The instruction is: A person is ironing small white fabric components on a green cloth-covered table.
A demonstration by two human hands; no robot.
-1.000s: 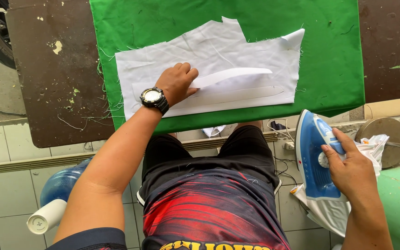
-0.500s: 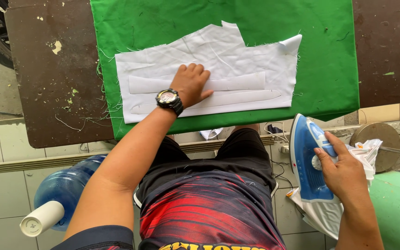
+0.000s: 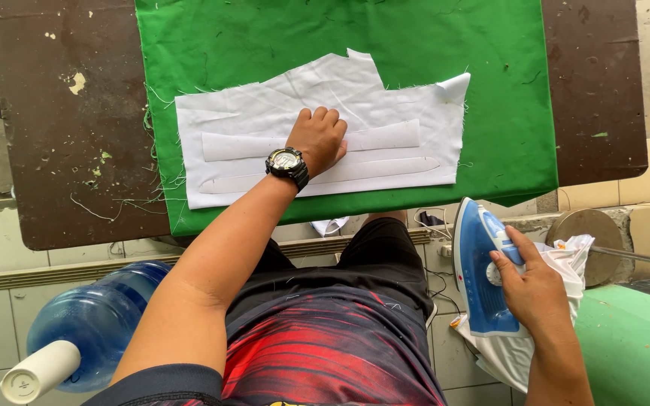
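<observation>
At centre frame, left hand spread flat, gripping nothing, pinning white fabric pieces on green cloth, right hand at lower right closed around blue iron; likely risk: scorched fingers or shifted strips if brought across carelessly.

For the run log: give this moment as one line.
left hand: flat on white fabric piece | right hand: gripping blue iron off-table | green cloth underneath
</observation>
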